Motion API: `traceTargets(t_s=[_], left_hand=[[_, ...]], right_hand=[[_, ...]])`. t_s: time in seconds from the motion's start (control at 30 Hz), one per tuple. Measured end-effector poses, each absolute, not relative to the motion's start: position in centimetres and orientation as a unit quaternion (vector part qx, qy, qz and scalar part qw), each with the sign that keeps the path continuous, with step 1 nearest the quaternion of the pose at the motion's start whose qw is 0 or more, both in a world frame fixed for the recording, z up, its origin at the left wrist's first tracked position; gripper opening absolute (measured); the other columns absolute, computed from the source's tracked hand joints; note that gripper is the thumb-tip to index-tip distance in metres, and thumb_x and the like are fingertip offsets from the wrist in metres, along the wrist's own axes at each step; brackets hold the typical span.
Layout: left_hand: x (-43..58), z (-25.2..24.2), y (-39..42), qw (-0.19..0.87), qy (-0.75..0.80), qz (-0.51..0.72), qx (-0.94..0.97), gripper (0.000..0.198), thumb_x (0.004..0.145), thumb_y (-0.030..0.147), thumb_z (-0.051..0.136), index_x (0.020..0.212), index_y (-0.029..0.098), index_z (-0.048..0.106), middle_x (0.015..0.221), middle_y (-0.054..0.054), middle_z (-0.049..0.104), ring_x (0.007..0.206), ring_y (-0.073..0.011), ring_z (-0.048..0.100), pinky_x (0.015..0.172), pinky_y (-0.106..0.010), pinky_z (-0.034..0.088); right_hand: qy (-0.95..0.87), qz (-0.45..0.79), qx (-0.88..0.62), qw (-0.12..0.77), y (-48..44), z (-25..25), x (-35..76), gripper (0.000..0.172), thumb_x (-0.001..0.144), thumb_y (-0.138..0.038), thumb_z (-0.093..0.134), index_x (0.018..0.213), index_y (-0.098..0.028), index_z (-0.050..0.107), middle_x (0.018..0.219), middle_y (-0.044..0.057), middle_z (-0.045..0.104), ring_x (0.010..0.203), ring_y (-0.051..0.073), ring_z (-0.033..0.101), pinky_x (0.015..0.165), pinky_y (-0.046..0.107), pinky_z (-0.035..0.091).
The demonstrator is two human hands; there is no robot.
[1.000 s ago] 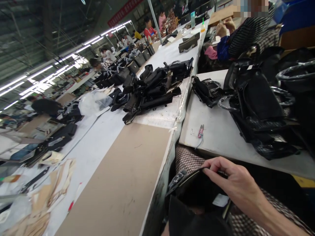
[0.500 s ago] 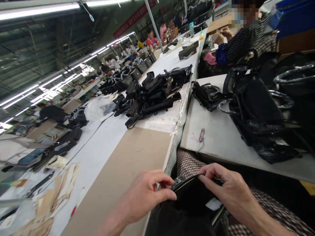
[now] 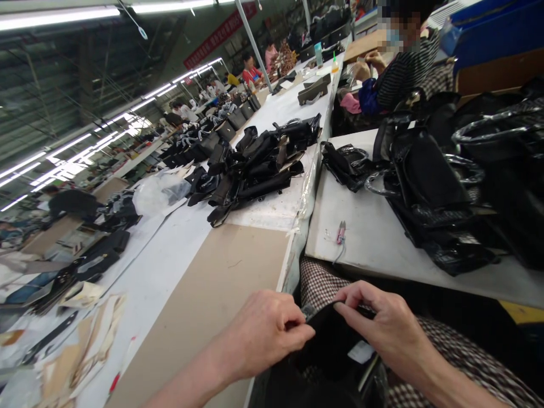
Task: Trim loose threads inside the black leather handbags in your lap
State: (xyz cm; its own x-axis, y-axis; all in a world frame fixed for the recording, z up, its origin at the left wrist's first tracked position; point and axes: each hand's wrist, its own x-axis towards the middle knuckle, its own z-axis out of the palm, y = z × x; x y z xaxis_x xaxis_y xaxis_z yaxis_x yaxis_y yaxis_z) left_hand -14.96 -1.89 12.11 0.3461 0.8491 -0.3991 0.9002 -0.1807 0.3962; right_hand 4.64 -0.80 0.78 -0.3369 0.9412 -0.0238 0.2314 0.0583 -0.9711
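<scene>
A black handbag (image 3: 314, 374) lies in my lap with its mouth spread open toward me; a white label (image 3: 361, 352) shows inside. My right hand (image 3: 385, 320) pinches the bag's upper rim between thumb and fingers. At the left end of that rim, my left hand (image 3: 270, 328) is closed, thumb pressed against the curled fingers, on the bag's edge. Just what lies between the left fingertips is hidden. Clear plastic wrap shows beside the left fingers. The lower part of the bag runs out of view.
Pink-handled snips (image 3: 341, 232) lie on the white side table (image 3: 327, 209), near a pile of black bags (image 3: 433, 181) with plastic-wrapped handles. More black bag pieces (image 3: 259, 164) heap on the long table. A red-and-white pen (image 3: 115, 379) lies left. A co-worker (image 3: 408, 62) sits beyond.
My left hand has moved slightly right along the rim, and its fingers have closed from a looser pinch. My right hand keeps its pinch. The whole view has shifted a little.
</scene>
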Motion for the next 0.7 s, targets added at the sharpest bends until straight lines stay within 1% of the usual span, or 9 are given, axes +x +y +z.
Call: traceTargets(t_s=[0.1,0.2,0.3,0.4,0.5,0.53,0.6,0.63,0.7], left_hand=[[-14.3,11.4,-0.9,0.278,0.534,-0.053,0.797,0.032,0.086,0.020,0.061,0.055,0.015,0.059,0.055,0.004,0.052,0.054,-0.0072,0.048,0.053,-0.020,0.030],[-13.7,10.4,-0.1,0.269,0.504,-0.038,0.820,0.032,0.089,0.023,0.059,0.058,0.015,0.061,0.057,0.004,0.051,0.055,-0.0071,0.048,0.053,-0.020,0.029],[-13.3,9.5,0.4,0.265,0.482,-0.017,0.835,0.031,0.091,0.021,0.056,0.061,0.015,0.062,0.061,0.004,0.052,0.056,-0.0070,0.048,0.053,-0.020,0.029],[-13.3,8.8,0.6,0.251,0.474,-0.004,0.844,0.028,0.089,0.016,0.054,0.061,0.015,0.059,0.063,0.003,0.052,0.057,-0.0076,0.048,0.053,-0.021,0.030],[-13.3,8.2,0.4,0.238,0.486,0.023,0.841,0.026,0.085,0.012,0.054,0.059,0.016,0.055,0.060,0.003,0.050,0.055,-0.0081,0.045,0.053,-0.022,0.029],[-13.3,8.0,0.4,0.236,0.494,0.036,0.836,0.027,0.083,0.010,0.054,0.057,0.016,0.053,0.059,0.003,0.049,0.054,-0.0079,0.043,0.053,-0.022,0.029],[-13.2,7.9,0.2,0.236,0.513,0.059,0.823,0.027,0.080,0.008,0.055,0.054,0.016,0.050,0.056,0.004,0.046,0.051,-0.0072,0.041,0.051,-0.022,0.027],[-13.1,7.8,0.1,0.240,0.522,0.069,0.815,0.027,0.079,0.007,0.055,0.054,0.016,0.049,0.056,0.005,0.046,0.051,-0.0069,0.040,0.050,-0.022,0.026],[-13.0,7.8,-0.1,0.252,0.539,0.080,0.799,0.025,0.078,0.008,0.056,0.055,0.016,0.051,0.055,0.005,0.047,0.050,-0.0066,0.042,0.049,-0.021,0.027]], right_hand=[[-0.641,0.513,-0.451,0.350,-0.9,0.8,4.5,0.021,0.085,-0.028,0.058,0.067,-0.022,0.050,0.082,-0.002,0.070,0.074,0.015,0.065,0.069,0.026,0.045],[-0.643,0.519,-0.439,0.353,-1.0,0.8,4.4,0.020,0.085,-0.026,0.056,0.067,-0.022,0.050,0.082,-0.002,0.069,0.075,0.015,0.065,0.070,0.027,0.046],[-0.643,0.520,-0.435,0.356,-0.8,0.7,4.4,0.018,0.085,-0.024,0.055,0.068,-0.022,0.050,0.081,-0.001,0.069,0.076,0.016,0.065,0.071,0.027,0.046],[-0.642,0.526,-0.437,0.347,-0.3,0.7,4.6,0.017,0.084,-0.024,0.055,0.067,-0.022,0.050,0.082,0.000,0.070,0.077,0.016,0.065,0.071,0.028,0.047],[-0.639,0.539,-0.444,0.321,0.3,0.8,4.7,0.003,0.082,-0.021,0.054,0.079,-0.022,0.053,0.080,-0.001,0.067,0.074,0.016,0.064,0.069,0.028,0.048],[-0.637,0.543,-0.447,0.314,0.4,0.8,4.8,0.004,0.081,-0.020,0.054,0.084,-0.022,0.053,0.080,-0.002,0.067,0.074,0.016,0.064,0.069,0.028,0.048],[-0.633,0.551,-0.450,0.306,0.5,1.0,4.9,0.013,0.079,-0.018,0.053,0.091,-0.022,0.052,0.084,-0.001,0.067,0.078,0.016,0.064,0.072,0.028,0.049],[-0.630,0.554,-0.452,0.302,0.4,1.1,5.0,0.014,0.079,-0.019,0.054,0.091,-0.023,0.051,0.086,-0.001,0.067,0.080,0.017,0.065,0.074,0.028,0.049],[-0.629,0.552,-0.463,0.291,0.2,1.2,5.2,0.008,0.080,-0.022,0.055,0.088,-0.023,0.053,0.082,-0.002,0.067,0.078,0.017,0.065,0.071,0.028,0.050]])
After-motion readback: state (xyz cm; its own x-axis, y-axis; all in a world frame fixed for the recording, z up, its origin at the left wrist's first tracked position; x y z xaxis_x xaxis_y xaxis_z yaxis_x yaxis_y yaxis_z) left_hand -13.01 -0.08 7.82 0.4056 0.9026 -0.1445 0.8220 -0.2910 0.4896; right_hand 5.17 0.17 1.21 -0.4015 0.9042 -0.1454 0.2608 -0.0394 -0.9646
